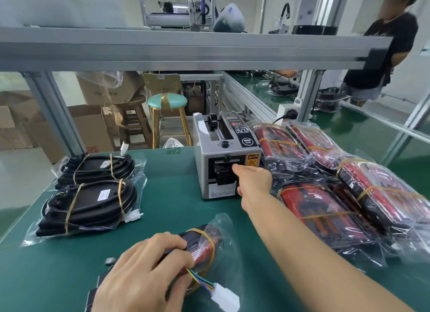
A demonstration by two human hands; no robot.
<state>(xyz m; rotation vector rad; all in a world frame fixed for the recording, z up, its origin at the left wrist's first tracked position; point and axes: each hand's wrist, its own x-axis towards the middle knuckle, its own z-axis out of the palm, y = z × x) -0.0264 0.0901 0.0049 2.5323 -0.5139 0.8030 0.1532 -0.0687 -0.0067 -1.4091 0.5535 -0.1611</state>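
Observation:
My left hand (142,272) lies over a bagged red-and-black part (204,246) near the front of the green mat, its fingers curled round the part. Rubber bands bind the part, and coloured wires end in a white connector (226,295). My right hand (252,183) reaches forward to the outlet on the front of the grey tape dispenser (223,153). Its fingertips sit at the black slot; what they touch or pinch is hidden.
Two bagged black parts (93,202) lie at the left of the green mat (176,207). Several bagged red parts (337,190) are heaped at the right. An aluminium frame rail (186,50) crosses overhead. Stools, cardboard boxes and a standing person (381,50) are beyond the bench.

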